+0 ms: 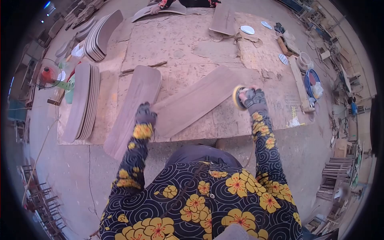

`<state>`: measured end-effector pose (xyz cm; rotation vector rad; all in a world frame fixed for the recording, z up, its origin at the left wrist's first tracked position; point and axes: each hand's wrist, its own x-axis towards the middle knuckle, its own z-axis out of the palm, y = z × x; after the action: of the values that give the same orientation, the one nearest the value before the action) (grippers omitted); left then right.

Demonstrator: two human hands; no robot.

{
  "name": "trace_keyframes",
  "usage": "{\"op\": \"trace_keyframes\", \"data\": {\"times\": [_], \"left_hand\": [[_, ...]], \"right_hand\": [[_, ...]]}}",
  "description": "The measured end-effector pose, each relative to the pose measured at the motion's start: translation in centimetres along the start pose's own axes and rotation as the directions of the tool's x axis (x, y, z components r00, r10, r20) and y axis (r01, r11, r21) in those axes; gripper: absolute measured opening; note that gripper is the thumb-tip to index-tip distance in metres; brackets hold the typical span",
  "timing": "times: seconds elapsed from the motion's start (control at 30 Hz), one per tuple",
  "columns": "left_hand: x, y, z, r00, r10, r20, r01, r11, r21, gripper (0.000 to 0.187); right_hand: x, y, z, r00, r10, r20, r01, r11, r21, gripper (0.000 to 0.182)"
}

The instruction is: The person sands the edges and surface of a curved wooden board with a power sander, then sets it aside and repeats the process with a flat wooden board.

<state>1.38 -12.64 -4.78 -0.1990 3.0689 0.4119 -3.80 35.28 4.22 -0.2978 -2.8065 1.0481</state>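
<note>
My left hand, in a grey glove, has its fingers curled at the right edge of a long wooden board, which juts past the table's near edge. To its right, a second wooden board lies slantwise on the table. Beyond that board's right side, my right hand, also gloved, grips a round sander with a yellow rim. The sander is tilted on its side, its pad facing left. Slight blur covers both hands.
Stacks of curved boards stand at left, one near and one farther back. A green fan is beside them. Across the table, another person's hand touches a board. White discs and a blue ring are at right.
</note>
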Motion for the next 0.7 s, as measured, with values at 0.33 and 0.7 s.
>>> {"op": "trace_keyframes", "data": {"times": [0.33, 0.7], "left_hand": [[-7.6, 7.6, 11.1, 0.923, 0.155, 0.352, -0.272, 0.909, 0.314, 0.054], [-3.3, 15.2, -6.7, 0.759, 0.572, 0.312, -0.612, 0.790, 0.040, 0.031]], "right_hand": [[-4.2, 3.3, 5.6, 0.985, 0.083, 0.153, -0.067, 0.992, -0.107, 0.070], [-5.3, 0.7, -1.6, 0.984, -0.118, -0.135, 0.129, 0.989, 0.071, 0.062]]}}
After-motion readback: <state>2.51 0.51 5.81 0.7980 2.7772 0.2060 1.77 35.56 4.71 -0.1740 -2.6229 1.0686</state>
